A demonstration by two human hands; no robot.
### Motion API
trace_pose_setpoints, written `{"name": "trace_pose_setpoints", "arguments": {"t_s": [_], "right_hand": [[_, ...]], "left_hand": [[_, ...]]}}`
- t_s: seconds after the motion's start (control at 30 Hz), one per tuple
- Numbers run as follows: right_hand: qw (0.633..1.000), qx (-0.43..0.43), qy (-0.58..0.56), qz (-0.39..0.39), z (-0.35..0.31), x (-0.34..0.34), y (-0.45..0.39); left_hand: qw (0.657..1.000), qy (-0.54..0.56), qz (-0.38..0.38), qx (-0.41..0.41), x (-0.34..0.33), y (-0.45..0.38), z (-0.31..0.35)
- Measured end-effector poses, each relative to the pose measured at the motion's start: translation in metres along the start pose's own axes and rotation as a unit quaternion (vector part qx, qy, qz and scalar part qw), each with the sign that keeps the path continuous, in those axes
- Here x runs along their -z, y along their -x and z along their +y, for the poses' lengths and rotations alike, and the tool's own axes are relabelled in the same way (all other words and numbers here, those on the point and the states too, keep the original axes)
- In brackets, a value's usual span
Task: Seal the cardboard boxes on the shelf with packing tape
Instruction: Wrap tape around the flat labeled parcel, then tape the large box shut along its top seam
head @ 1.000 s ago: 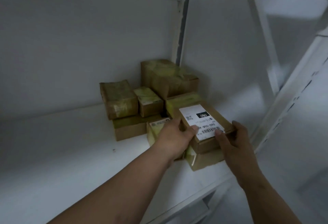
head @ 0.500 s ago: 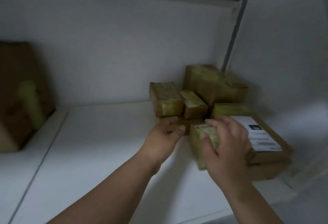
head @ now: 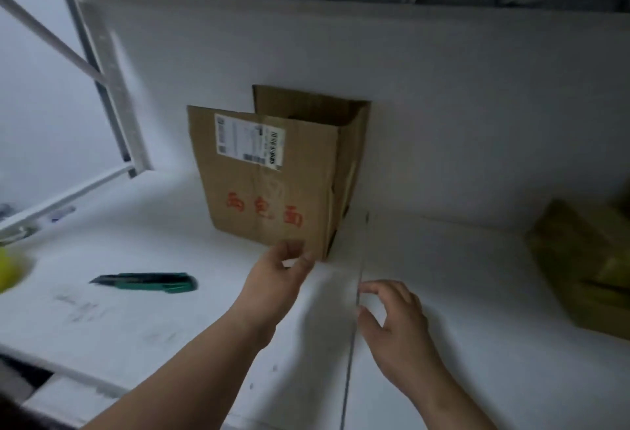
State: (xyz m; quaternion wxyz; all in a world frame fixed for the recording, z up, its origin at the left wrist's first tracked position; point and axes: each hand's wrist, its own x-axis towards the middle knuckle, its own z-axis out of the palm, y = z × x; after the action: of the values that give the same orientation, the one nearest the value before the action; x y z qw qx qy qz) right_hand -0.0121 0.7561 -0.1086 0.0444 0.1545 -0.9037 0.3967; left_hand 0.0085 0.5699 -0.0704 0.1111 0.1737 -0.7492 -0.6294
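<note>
A tall brown cardboard box [head: 272, 184] stands on the white shelf [head: 136, 334] against the back wall. It has a white shipping label and red characters on its front, and its top flaps stand open. My left hand [head: 276, 279] is at the box's lower right front corner, fingers loosely bent and just touching the cardboard. My right hand [head: 395, 324] hovers over the shelf to the right of the box, fingers spread and holding nothing. No tape roll is clearly visible.
A green utility knife [head: 150, 282] lies on the shelf left of my arm. A blurred yellow object [head: 8, 271] sits at the far left edge. Taped brown boxes [head: 586, 266] are stacked at the right. A metal upright [head: 109, 88] stands at the back left.
My view swung left from the pile of small taped boxes to the tall open box. Both hands left the small boxes, and my left hand now reaches the tall box's corner.
</note>
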Motion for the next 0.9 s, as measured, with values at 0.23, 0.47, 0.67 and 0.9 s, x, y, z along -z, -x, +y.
{"name": "trace_pose_setpoints", "arguments": {"t_s": [0.23, 0.47, 0.67, 0.9], "right_hand": [[0.997, 0.042, 0.008, -0.066, -0.053, -0.059, -0.056], [0.962, 0.127, 0.082, -0.226, -0.107, -0.147, -0.083], [0.937, 0.172, 0.155, -0.26, -0.149, -0.215, -0.091], [0.926, 0.166, 0.237, -0.242, -0.193, -0.272, -0.106]], "left_hand": [[0.992, -0.005, 0.125, 0.018, 0.096, -0.035, -0.021], [0.974, -0.028, 0.222, 0.041, 0.17, -0.048, -0.045], [0.974, -0.034, 0.219, 0.054, 0.233, -0.068, -0.072], [0.987, -0.073, 0.135, 0.04, 0.301, -0.121, -0.081]]}}
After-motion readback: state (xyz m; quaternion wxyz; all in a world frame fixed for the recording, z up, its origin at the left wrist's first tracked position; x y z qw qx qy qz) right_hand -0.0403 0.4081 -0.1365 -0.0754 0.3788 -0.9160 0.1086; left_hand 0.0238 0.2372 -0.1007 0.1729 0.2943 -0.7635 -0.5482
